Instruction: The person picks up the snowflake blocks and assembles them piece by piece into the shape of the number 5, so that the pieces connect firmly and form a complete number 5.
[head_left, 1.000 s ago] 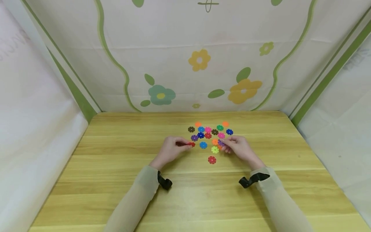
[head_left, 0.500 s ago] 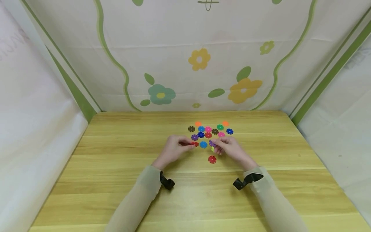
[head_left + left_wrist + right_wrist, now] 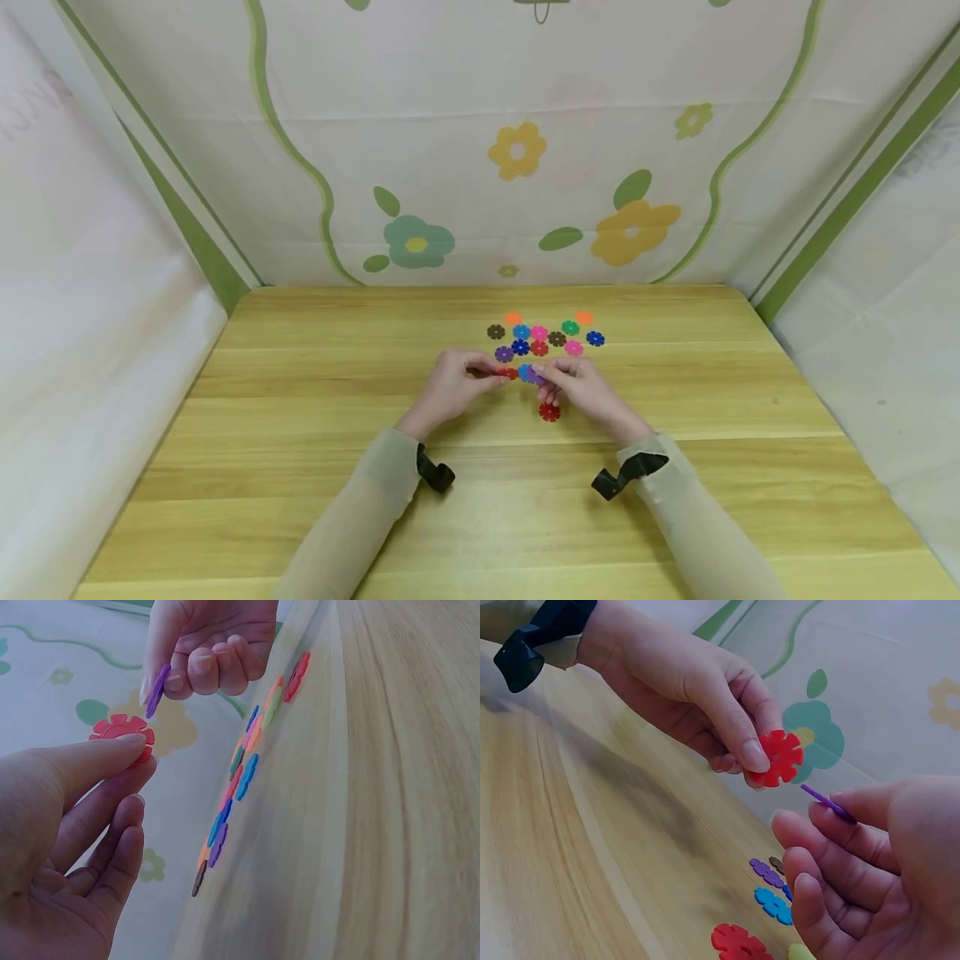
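My left hand (image 3: 452, 385) pinches a red snowflake disc (image 3: 781, 757), a flat notched plastic piece, between thumb and forefinger above the table. Facing it, my right hand (image 3: 588, 390) pinches a purple snowflake disc (image 3: 157, 691) by its edge. In the right wrist view the purple disc is seen edge-on, close below the red disc, with a small gap between them. The two discs stand at an angle to each other. Beneath the hands lies a blue disc (image 3: 772, 905), and nearer the front another red disc (image 3: 549, 412).
Several more discs in mixed colours lie flat on the wooden table (image 3: 480, 517), among them a green one (image 3: 571, 328), a brown one (image 3: 496, 332) and a dark blue one (image 3: 595, 338). A flower-printed cloth wall (image 3: 450, 150) rises behind the table's far edge.
My right hand has moved left with the purple disc, toward the red one. My left hand has shifted slightly right with the red disc. The gap between the discs has narrowed.
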Action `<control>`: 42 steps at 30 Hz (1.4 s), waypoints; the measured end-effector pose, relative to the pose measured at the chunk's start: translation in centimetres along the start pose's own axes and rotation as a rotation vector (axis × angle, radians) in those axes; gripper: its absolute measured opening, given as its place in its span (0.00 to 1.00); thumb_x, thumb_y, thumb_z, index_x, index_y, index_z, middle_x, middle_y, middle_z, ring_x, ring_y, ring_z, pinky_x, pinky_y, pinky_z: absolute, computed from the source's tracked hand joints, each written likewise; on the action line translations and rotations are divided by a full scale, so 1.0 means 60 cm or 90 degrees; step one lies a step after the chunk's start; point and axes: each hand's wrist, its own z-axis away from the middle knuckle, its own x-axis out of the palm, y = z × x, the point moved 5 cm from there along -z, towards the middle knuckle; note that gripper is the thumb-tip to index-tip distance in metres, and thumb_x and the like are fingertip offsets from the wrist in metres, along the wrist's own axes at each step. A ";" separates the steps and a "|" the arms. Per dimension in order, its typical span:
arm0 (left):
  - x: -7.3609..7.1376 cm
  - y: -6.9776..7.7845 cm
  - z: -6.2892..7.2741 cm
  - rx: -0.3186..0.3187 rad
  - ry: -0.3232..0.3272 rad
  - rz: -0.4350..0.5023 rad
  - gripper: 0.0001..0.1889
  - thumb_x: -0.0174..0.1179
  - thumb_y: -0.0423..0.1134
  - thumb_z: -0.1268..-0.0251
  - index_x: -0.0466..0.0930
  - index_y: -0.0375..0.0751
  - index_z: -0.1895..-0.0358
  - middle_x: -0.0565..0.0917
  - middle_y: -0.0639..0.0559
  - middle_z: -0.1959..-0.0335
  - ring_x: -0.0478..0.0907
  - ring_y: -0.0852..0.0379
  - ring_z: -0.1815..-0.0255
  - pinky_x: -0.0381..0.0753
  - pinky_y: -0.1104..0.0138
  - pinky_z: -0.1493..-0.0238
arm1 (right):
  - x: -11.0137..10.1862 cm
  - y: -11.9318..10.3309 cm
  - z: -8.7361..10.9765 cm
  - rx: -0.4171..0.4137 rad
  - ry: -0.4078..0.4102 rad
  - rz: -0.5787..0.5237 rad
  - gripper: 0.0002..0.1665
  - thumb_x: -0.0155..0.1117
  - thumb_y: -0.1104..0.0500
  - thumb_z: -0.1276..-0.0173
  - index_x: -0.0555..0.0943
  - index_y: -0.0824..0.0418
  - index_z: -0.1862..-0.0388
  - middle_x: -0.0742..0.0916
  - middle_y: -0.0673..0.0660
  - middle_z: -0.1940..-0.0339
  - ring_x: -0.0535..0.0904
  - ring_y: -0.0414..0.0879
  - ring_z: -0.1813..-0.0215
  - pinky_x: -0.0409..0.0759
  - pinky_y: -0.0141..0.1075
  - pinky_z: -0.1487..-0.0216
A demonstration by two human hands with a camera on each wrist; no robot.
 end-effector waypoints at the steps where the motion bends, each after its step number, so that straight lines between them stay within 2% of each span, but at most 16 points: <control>1: 0.000 0.001 0.000 0.004 0.001 -0.003 0.03 0.73 0.34 0.37 0.91 0.45 0.62 0.88 0.60 0.67 0.85 0.55 0.67 0.85 0.65 0.64 | 0.001 0.000 0.000 -0.002 -0.003 -0.005 0.26 0.57 0.51 0.19 0.80 0.78 0.56 0.88 0.62 0.69 0.81 0.48 0.69 0.82 0.35 0.65; 7: 0.002 0.005 0.000 0.005 0.001 -0.012 0.03 0.72 0.34 0.37 0.91 0.44 0.62 0.88 0.59 0.66 0.83 0.60 0.68 0.85 0.65 0.64 | 0.005 -0.006 0.000 -0.012 -0.026 -0.008 0.25 0.52 0.51 0.16 0.81 0.75 0.54 0.87 0.61 0.70 0.81 0.48 0.69 0.83 0.35 0.64; 16: 0.006 0.005 -0.001 0.018 -0.011 -0.009 0.03 0.72 0.33 0.36 0.91 0.44 0.61 0.88 0.58 0.65 0.83 0.59 0.67 0.85 0.66 0.63 | 0.011 -0.010 0.001 -0.021 -0.054 0.005 0.27 0.48 0.52 0.15 0.79 0.78 0.50 0.87 0.63 0.68 0.81 0.48 0.68 0.82 0.35 0.64; 23: 0.008 0.005 0.000 0.010 -0.017 -0.003 0.04 0.72 0.32 0.36 0.91 0.44 0.62 0.88 0.59 0.65 0.83 0.59 0.67 0.84 0.65 0.63 | 0.014 -0.009 0.002 -0.031 -0.059 -0.002 0.27 0.47 0.53 0.14 0.79 0.79 0.51 0.87 0.63 0.69 0.80 0.48 0.69 0.81 0.34 0.65; 29: 0.013 0.004 0.000 0.014 -0.027 0.002 0.03 0.71 0.33 0.35 0.91 0.43 0.61 0.88 0.58 0.66 0.84 0.57 0.66 0.84 0.65 0.63 | 0.017 -0.009 0.002 -0.032 -0.045 -0.014 0.28 0.48 0.52 0.15 0.79 0.79 0.54 0.86 0.63 0.71 0.79 0.49 0.70 0.80 0.34 0.67; 33: 0.015 0.004 -0.001 0.013 -0.029 0.007 0.02 0.70 0.34 0.34 0.91 0.43 0.61 0.87 0.59 0.67 0.85 0.52 0.66 0.84 0.66 0.64 | 0.020 -0.008 0.002 -0.035 -0.031 -0.020 0.27 0.49 0.53 0.15 0.79 0.79 0.56 0.86 0.63 0.72 0.78 0.48 0.72 0.80 0.33 0.68; 37: 0.016 0.005 0.000 0.017 -0.032 0.013 0.02 0.70 0.33 0.34 0.91 0.41 0.62 0.87 0.58 0.67 0.85 0.46 0.66 0.84 0.65 0.65 | 0.022 -0.006 0.003 -0.025 -0.023 -0.023 0.26 0.51 0.53 0.16 0.80 0.79 0.56 0.86 0.61 0.73 0.78 0.48 0.72 0.79 0.33 0.69; 42: 0.018 0.006 0.001 0.024 -0.031 0.017 0.02 0.70 0.33 0.34 0.91 0.40 0.62 0.88 0.58 0.68 0.85 0.46 0.66 0.85 0.65 0.65 | 0.025 -0.006 0.006 -0.010 -0.006 -0.022 0.26 0.52 0.52 0.16 0.80 0.78 0.55 0.86 0.59 0.74 0.78 0.48 0.72 0.79 0.32 0.69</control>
